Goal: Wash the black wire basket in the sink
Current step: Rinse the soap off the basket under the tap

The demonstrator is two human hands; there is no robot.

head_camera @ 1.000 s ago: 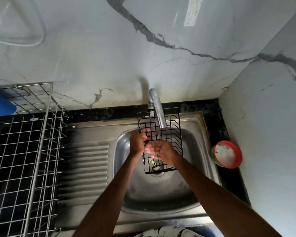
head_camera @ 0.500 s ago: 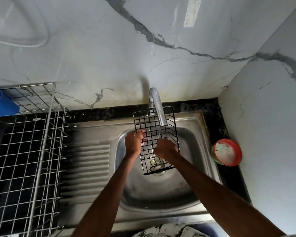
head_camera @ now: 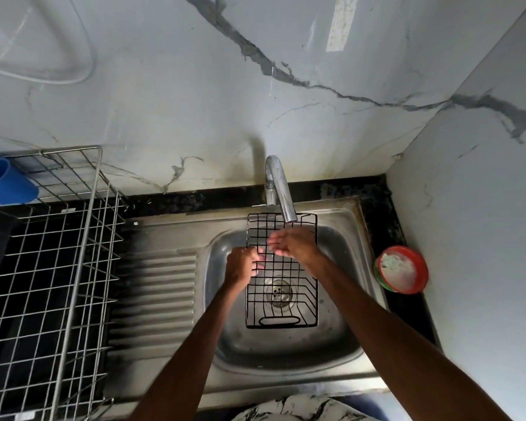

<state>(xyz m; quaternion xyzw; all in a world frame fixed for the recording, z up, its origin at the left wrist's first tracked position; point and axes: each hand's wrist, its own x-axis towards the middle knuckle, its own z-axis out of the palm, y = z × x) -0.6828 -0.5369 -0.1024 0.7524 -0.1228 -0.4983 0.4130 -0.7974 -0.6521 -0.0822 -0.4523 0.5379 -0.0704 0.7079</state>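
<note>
The black wire basket (head_camera: 281, 287) is held over the steel sink (head_camera: 225, 338), its far end under the tap (head_camera: 278, 189). My left hand (head_camera: 242, 265) grips the basket's left rim with curled fingers. My right hand (head_camera: 292, 243) lies flat on the upper part of the grid, fingers straight and pointing left, just below the tap's spout. The drain (head_camera: 278, 291) shows through the wires.
A large silver wire dish rack (head_camera: 43, 268) stands on the left over the dark counter, with a blue cup (head_camera: 3, 180) at its back. A red-rimmed bowl of white cleaning paste (head_camera: 403, 270) sits on the counter right of the sink. Marble walls close in behind and at right.
The basket has tipped from tilted to squarer with the sink. My right hand moved from the basket's middle up toward the spout and opened flat.
</note>
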